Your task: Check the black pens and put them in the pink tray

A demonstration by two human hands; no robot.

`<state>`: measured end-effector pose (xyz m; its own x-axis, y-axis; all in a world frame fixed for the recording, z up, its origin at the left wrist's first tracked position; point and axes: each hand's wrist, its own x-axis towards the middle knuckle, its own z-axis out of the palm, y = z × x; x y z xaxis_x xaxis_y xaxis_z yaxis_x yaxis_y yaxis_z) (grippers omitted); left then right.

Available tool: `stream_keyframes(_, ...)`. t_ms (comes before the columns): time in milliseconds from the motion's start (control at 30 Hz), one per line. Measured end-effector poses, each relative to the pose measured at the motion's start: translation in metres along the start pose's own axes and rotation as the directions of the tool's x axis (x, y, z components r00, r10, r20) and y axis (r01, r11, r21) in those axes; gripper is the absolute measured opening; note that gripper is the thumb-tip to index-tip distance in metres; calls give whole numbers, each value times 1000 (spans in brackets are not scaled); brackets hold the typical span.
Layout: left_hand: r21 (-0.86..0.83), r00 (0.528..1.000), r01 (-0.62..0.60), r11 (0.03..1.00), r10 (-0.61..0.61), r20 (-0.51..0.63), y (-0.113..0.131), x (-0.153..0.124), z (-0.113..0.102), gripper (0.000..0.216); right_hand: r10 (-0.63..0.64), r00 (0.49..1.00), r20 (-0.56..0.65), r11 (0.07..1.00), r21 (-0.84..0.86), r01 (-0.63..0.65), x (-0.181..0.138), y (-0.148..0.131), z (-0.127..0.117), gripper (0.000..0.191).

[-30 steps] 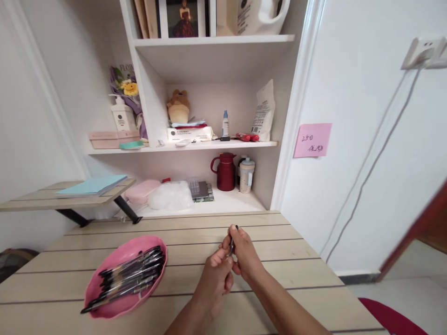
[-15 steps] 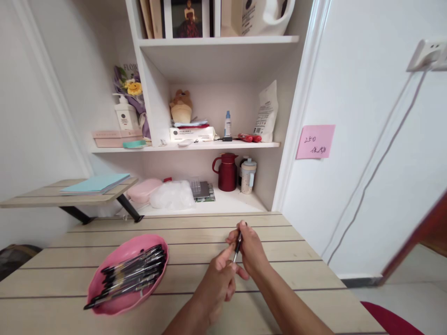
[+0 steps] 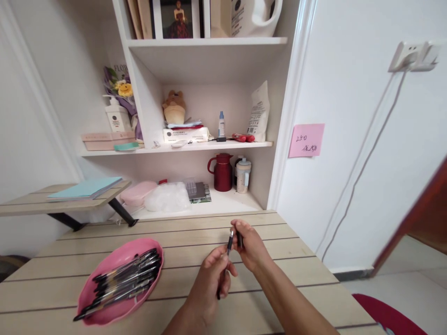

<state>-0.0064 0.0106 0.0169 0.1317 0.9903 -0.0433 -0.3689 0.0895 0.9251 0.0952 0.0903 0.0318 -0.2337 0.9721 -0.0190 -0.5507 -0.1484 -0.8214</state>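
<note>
A gel pen (image 3: pixel 230 243) points up and slightly right from my left hand (image 3: pixel 211 278), whose fingers are wrapped around its barrel. Its metal tip and black grip section are bare, and the dark rear end sticks out below the fingers. Just to the right, my right hand (image 3: pixel 252 246) is closed on a dark pen cap (image 3: pixel 239 239), partly hidden by the fingers. The cap is beside the pen's tip, apart from its barrel. On the left of the table, a pink bowl (image 3: pixel 83 298) contains several capped pens (image 3: pixel 122 281) lying side by side.
The wooden table (image 3: pixel 195 321) reaches a white shelf unit (image 3: pixel 209 148) at the back. A raised stand (image 3: pixel 28 204) at the left bears a blue notebook (image 3: pixel 85 187). A red thermos jug (image 3: pixel 223 173) and a cup (image 3: pixel 243 176) stand on the bottom shelf.
The cap has come away from the pen: it is now in my right hand, and the pen's tip shows in my left hand. The camera view has shifted slightly right.
</note>
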Motion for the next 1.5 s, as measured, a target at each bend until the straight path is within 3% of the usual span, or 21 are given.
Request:
stream_keyframes(167,25,996,-44,999,46,-80,-2,2,-2,32,60,991,120,996,-66,-52,-7,2,6,34)
stream_keyframes(433,-5,990,-22,1000,21,-141,-10,10,-7,32,51,986,159,980,-198,-19,-9,3,9,40)
stream_keyframes(567,-26,984,17,1000,-21,-178,-14,13,-9,36,28,992,125,946,-322,14,-5,7,6,35)
stream_keyframes(767,-56,982,52,997,-61,-179,-20,14,-10,36,19,995,96,925,-379,19,-1,11,3,33)
stream_keyframes(1067,68,960,16,998,4,-282,-25,16,-10,44,5,999,33,891,-453,11,3,17,-2,29)
stream_keyframes(1500,48,984,27,999,-18,-177,-28,11,-11,34,39,997,73,919,-395,-7,6,15,-5,32)
